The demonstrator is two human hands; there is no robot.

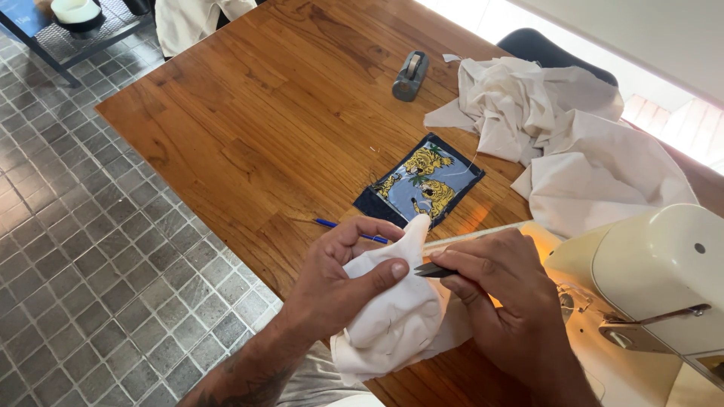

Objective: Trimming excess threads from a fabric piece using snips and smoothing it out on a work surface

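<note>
Head view: trimming step, by the look of it. Left hand pinching a bunched cream cloth at the near table edge, right hand closed on small snips, tips touching the cloth. Probably needs a careful, steady cut. Nearby: tiger patch, blue pen, sewing machine crowding the right.

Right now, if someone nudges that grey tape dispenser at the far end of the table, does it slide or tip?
The grey tape dispenser probably slides rather than tips: it sits low and long on the smooth wooden table. It looks solid, so likely heavy for its size. Nothing touches it.
</note>
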